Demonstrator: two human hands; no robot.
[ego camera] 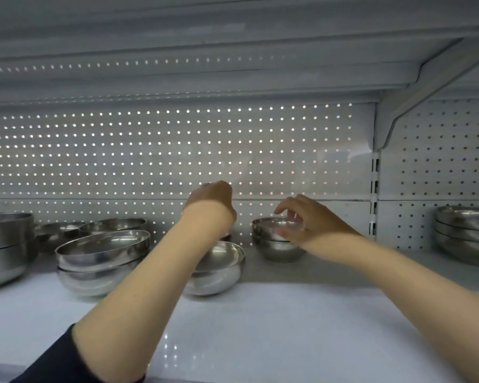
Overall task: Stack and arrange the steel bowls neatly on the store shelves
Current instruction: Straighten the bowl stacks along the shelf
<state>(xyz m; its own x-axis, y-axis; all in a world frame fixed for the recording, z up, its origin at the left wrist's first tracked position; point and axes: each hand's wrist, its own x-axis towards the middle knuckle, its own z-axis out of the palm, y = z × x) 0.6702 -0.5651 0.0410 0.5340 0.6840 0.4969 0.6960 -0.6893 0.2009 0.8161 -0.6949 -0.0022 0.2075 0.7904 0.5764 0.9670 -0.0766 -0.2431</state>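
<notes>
On the white shelf [288, 313] stands a small stack of steel bowls [277, 248] near the back panel. My right hand [310, 219] pinches the rim of that stack's top small bowl [271, 223]. My left hand [212, 199] reaches to the back, knuckles up, its fingers bent away from me and hidden. A sliver of another bowl [228, 236] shows under its wrist. In front of that, partly behind my left forearm, sits a single medium bowl [221, 268]. Left of it is a stack of two medium bowls [103, 257].
Large bowls [3, 244] fill the far left, with shallower bowls [114, 223] behind. Another stack of bowls [468, 233] sits in the right bay past the upright [374, 189]. The perforated back panel [177, 150] and the upper shelf's bracket [415, 98] bound the space.
</notes>
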